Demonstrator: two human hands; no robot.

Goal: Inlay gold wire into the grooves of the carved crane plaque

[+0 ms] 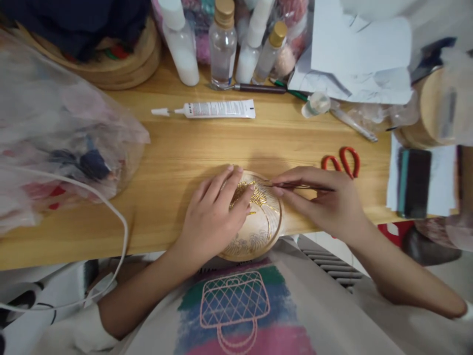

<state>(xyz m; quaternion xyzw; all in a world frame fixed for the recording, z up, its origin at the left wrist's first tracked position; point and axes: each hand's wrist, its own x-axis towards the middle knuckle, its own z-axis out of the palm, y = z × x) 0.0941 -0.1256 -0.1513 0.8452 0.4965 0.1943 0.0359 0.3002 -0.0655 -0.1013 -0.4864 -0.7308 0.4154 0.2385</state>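
Observation:
A round wooden embroidery hoop (279, 222) lies at the table's front edge, its pale fabric (249, 229) bearing gold stitching and drawn lines. My left hand (216, 212) rests over the hoop's left part, fingers spread on the fabric, holding nothing. To the right, my right hand (327, 199) pinches thin dark tweezers (295, 186) between thumb and fingers. Their tips point left, over the upper right of the hoop. Whether anything sits between the tips is too small to tell.
Red-handled scissors (350, 162) lie just beyond my right hand. Farther back are a white tube (219, 109), several bottles and papers (360, 44). A plastic bag (74, 143) and white cable (123, 222) are at left, a phone (414, 183) at right.

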